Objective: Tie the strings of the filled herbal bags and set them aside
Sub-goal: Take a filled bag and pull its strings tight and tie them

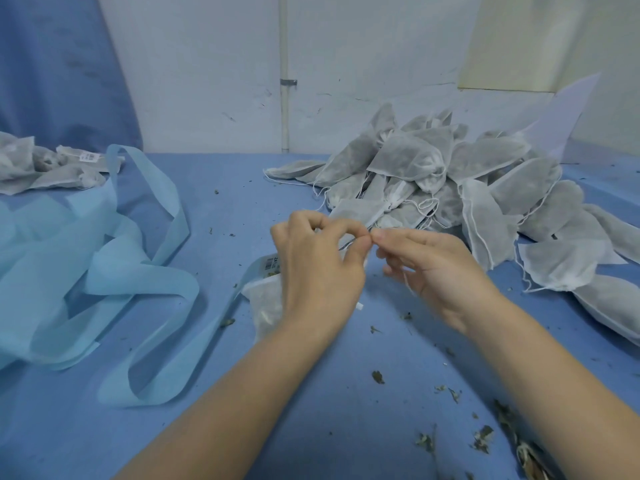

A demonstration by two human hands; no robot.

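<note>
Left hand (320,268) and right hand (434,271) meet fingertip to fingertip, each pinching thin white string of the filled grey mesh herbal bag (265,299), which lies on blue cloth table (311,393) under the left hand, nearer it.

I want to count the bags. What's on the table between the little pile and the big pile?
In the head view: crumpled light blue strips, both hands working one bag, herb crumbs.
</note>
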